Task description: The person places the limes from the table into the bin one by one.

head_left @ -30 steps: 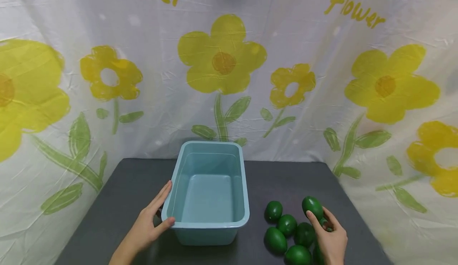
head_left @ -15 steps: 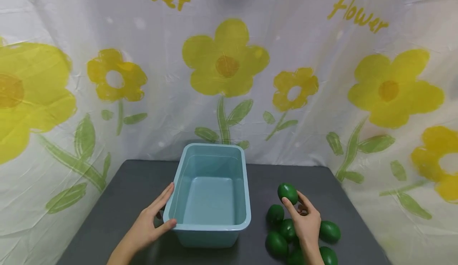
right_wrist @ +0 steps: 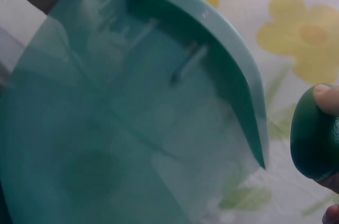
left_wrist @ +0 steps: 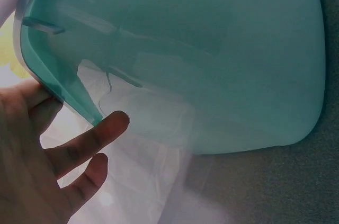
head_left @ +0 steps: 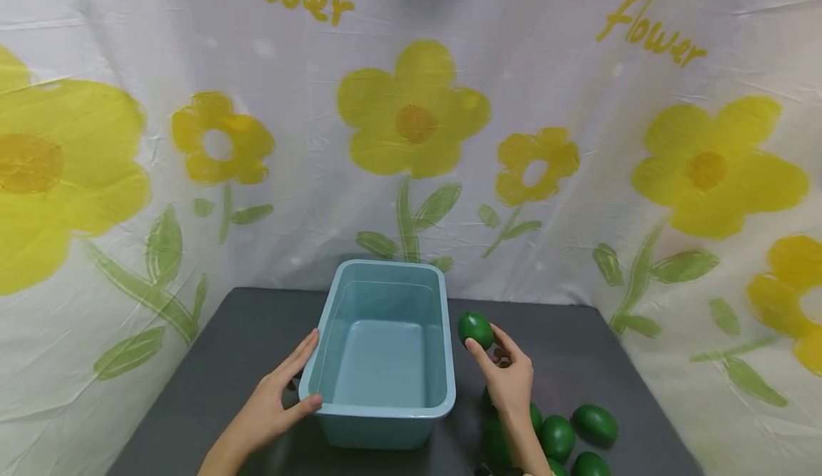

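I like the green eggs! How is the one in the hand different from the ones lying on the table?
The held green egg is up in the air, pinched by the right hand beside the blue tub. The other green eggs lie on the dark table, touched by no hand. The held one is alone by the tub's rim; the others cluster near the table's front right. All look the same green, smooth and oval.

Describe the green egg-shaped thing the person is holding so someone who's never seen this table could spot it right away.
On the dark table stands a light blue tub. Just off its right rim, the right hand pinches one green egg in its fingertips. It is the only egg lifted beside the tub; the other green eggs lie in a cluster on the table nearer the person.
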`<state>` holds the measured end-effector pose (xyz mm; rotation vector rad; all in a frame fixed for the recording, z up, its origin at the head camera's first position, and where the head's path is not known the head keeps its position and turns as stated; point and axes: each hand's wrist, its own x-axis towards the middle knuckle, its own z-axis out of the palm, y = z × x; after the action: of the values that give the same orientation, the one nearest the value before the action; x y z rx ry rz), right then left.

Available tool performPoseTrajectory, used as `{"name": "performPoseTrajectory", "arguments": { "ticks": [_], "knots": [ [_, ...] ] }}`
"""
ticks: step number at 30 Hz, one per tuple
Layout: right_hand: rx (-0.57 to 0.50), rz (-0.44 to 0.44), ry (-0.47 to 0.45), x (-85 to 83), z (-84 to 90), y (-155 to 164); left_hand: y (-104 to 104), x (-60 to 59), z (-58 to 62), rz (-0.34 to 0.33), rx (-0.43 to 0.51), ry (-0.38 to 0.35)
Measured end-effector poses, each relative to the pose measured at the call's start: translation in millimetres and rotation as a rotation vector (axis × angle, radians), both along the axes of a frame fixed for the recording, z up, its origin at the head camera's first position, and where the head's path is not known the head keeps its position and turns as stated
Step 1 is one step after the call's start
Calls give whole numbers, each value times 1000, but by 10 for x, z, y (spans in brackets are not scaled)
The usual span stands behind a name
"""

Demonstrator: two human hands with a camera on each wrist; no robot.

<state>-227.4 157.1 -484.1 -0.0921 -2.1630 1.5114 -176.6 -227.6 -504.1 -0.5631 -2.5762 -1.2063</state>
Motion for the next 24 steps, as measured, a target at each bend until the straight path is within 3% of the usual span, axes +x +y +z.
{"name": "performPoseTrajectory", "arguments": {
  "ticks": [9,24],
  "knots": [
    [64,107,24,-133,203,-138,33,-15,21,12,-4,-22],
    [337,201,42,-320,356,-241,12,-13,5,14,-28,6]
  ]
}}
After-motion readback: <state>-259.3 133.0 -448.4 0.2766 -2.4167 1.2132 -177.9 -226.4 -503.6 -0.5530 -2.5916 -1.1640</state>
